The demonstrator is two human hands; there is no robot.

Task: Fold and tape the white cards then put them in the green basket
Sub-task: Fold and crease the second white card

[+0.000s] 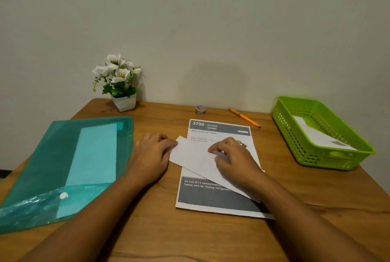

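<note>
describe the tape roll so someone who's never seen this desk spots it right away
Start at the wooden table and follow its far edge along the wall. Just beyond the top of the printed sheet, left of the orange pen, sits the tape roll. It is the only small, pale, round ring there.

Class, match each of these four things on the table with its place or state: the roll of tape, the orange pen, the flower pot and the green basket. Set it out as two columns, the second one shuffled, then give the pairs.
Column A
1. roll of tape
2. orange pen
3. flower pot
4. green basket

Column B
a. on the table's far left corner
b. holds a folded white card
c. lies slanted between tape and basket
d. stands just beyond the printed sheet's top edge

Pairs: 1-d, 2-c, 3-a, 4-b
</note>
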